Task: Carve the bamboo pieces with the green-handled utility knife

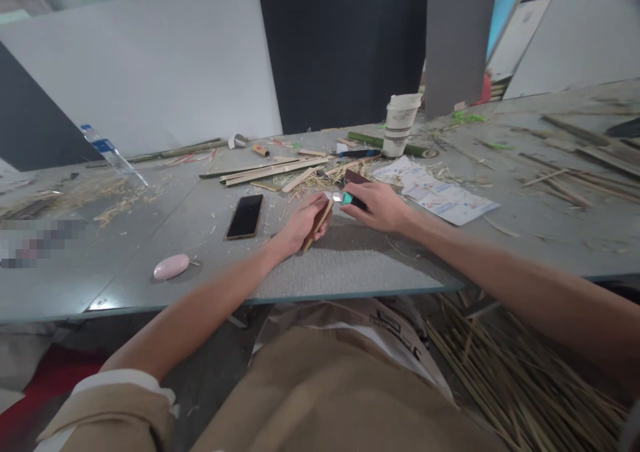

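My left hand [306, 222] is closed around a short flat strip of bamboo [319, 224], which slants up toward the right. In my right hand [377, 205] is a utility knife [347, 199] with a teal and black handle. Its metal front end touches or nearly touches the strip's upper end; the exact contact is too small to make out. A dark brown flat piece [356, 177] shows just behind my right hand. Beyond both hands lie split bamboo strips [273, 171] and a heap of shavings [305, 184].
A phone [245, 217] and a pink oval object [171, 267] lie left of my hands. A paper cup [401, 125] stands behind, near a green bamboo stick [370, 139] and printed sheets [445, 192]. A plastic bottle [114, 155] is far left. Bamboo strips [520, 379] fill the lower right.
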Demonstrator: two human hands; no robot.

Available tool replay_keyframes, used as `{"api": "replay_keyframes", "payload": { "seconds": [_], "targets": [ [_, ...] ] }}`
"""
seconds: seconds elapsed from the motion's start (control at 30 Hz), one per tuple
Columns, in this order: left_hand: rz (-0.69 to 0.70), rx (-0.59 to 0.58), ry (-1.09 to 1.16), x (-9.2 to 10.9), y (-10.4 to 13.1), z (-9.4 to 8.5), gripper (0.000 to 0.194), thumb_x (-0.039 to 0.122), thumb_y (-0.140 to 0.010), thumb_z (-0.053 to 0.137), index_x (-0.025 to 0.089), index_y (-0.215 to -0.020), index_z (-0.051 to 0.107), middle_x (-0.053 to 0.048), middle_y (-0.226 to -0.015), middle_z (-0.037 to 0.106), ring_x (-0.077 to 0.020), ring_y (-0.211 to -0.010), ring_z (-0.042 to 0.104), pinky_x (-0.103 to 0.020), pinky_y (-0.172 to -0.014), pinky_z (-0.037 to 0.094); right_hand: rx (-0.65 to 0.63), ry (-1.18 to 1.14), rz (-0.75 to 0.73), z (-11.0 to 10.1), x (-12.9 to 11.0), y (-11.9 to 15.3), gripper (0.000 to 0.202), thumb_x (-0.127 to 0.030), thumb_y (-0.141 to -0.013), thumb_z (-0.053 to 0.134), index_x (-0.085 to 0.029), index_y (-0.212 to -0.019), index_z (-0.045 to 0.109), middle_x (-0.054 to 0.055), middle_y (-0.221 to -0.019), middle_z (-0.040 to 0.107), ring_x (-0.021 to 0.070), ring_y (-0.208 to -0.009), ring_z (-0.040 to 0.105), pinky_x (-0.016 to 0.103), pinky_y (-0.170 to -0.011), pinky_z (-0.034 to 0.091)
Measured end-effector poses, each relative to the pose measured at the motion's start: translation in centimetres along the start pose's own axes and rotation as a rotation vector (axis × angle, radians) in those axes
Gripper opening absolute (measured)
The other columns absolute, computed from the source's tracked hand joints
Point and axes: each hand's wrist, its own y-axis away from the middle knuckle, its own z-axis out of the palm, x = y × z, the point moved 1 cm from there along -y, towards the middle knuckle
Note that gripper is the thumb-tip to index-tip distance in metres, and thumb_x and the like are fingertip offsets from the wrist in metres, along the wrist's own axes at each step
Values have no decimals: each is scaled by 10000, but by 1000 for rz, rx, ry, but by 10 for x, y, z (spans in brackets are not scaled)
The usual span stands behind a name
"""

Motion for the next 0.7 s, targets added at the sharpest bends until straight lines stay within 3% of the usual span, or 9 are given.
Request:
{"api": "replay_keyframes", "payload": {
  "seconds": [0.7],
  "targets": [
    [-1,-74,-218,0,0,0,355,466,-1120,705,154,-1288,727,-82,-1167,765,-178,-936,749,-349,-818,681,-44,-23,-92,-1,-1,0,634,-758,-1130,426,-164,-1126,648,23,-910,613,109,-774,510,266,-748,456]
  ]
}}
